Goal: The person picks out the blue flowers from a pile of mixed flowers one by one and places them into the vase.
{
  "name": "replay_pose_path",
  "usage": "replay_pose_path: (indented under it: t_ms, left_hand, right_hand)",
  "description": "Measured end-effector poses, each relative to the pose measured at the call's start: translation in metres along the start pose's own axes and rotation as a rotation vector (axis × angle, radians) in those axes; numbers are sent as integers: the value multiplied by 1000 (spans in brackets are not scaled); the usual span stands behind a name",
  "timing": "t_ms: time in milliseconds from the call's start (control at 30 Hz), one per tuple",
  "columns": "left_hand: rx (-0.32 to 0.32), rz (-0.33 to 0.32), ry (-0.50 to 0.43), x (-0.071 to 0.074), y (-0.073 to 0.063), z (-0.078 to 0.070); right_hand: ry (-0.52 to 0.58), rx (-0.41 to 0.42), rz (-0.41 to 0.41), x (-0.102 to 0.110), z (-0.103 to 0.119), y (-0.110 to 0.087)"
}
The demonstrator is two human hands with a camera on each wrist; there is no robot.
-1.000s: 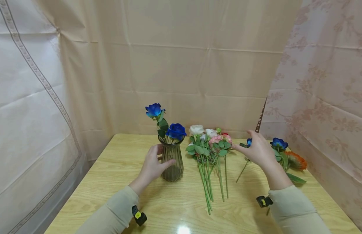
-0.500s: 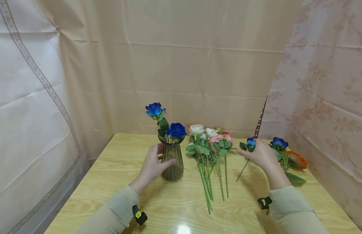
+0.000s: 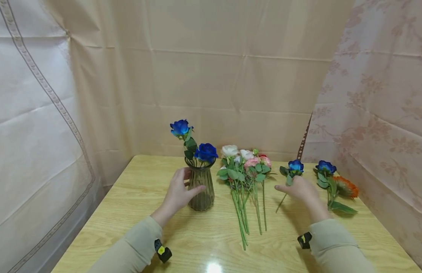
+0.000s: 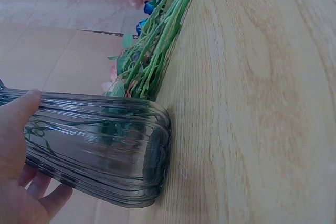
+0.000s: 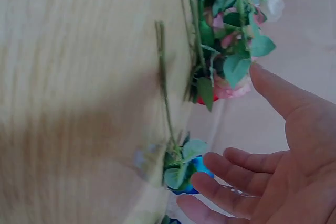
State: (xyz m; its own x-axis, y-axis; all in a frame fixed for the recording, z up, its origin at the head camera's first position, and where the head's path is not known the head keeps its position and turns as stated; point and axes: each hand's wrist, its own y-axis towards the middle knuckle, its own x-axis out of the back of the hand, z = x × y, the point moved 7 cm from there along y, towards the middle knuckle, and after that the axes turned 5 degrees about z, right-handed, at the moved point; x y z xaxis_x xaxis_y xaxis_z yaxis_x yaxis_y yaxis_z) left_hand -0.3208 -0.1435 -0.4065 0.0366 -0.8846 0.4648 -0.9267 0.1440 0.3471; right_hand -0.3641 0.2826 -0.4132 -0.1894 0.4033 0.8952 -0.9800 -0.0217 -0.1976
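Note:
A ribbed smoky glass vase (image 3: pixel 203 189) stands upright on the table with two blue roses (image 3: pixel 206 152) in it. My left hand (image 3: pixel 179 191) grips the vase from the left, thumb in front and fingers round the back; the left wrist view shows this hand (image 4: pixel 21 166) on the glass too. To the right, my right hand (image 3: pixel 304 191) hovers over a single blue rose (image 3: pixel 295 167) lying on the table, covering part of its stem. In the right wrist view its fingers (image 5: pixel 231 174) are spread and loosely bent, holding nothing, beside that rose's bloom (image 5: pixel 191 174).
White and pink flowers (image 3: pixel 246 167) with long green stems lie in a bunch between the vase and my right hand. Farther right lie another blue rose (image 3: pixel 325 167) and an orange flower (image 3: pixel 346 187). Curtains (image 3: pixel 231 83) hang behind the wooden table (image 3: pixel 136 235).
My right hand has moved down and toward the near side, from beyond the single blue rose to over its stem, uncovering the bloom. The left hand and vase have stayed in place.

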Motion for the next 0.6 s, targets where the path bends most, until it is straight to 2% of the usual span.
replay_pose_path:
  t_ms: [300,600]
  left_hand:
    - [-7,2,3,-1,0,0]
    - [6,1,-1,1,0,-1]
  right_hand:
    - [-16,-13,77,-20,-4,5]
    - [-68,-51,99,-28,-5,9]
